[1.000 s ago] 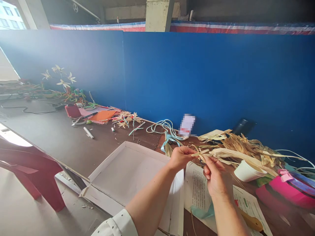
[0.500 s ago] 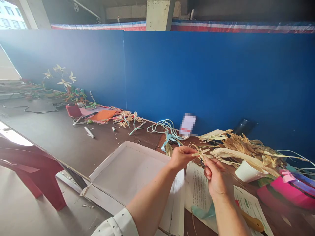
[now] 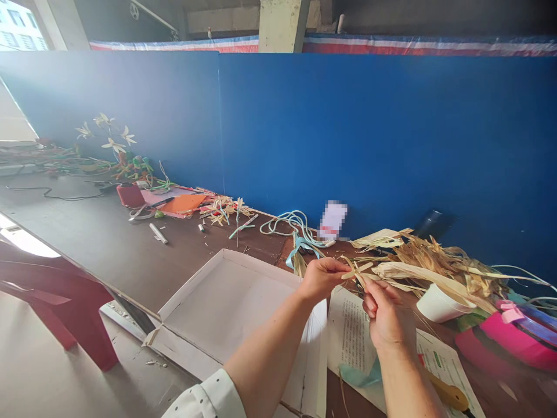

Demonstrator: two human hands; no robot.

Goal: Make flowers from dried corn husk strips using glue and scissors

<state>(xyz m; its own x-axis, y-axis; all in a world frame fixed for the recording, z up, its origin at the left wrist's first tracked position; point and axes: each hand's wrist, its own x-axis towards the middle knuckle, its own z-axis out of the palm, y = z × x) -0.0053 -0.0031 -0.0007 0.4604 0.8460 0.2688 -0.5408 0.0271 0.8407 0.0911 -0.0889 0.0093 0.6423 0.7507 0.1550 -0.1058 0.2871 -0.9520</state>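
A small pale flower of corn husk strips (image 3: 357,270) is held up between my two hands, its narrow petals spread like a star. My left hand (image 3: 321,280) pinches it from the left with thumb and fingertips. From below right, my right hand (image 3: 387,310) grips its lower petals, thumb upward and fingers curled. Something small and dark shows under the flower by the right fingers; I cannot make out what it is. Behind the right hand lies a heap of dried corn husks (image 3: 430,261) with a white paper cup (image 3: 444,303) tipped beneath it.
A shallow white box lid (image 3: 243,307) lies left of my forearms. Printed sheets (image 3: 348,325) and a yellow handle (image 3: 450,396) are below the right hand. Pale cord (image 3: 287,219), finished husk flowers (image 3: 221,210) and orange paper (image 3: 185,203) line the blue partition (image 3: 369,133). A red chair (image 3: 56,296) stands left.
Almost nothing differs. The flower has turned very slightly between my fingertips, and my right hand has shifted a touch to the right and down.
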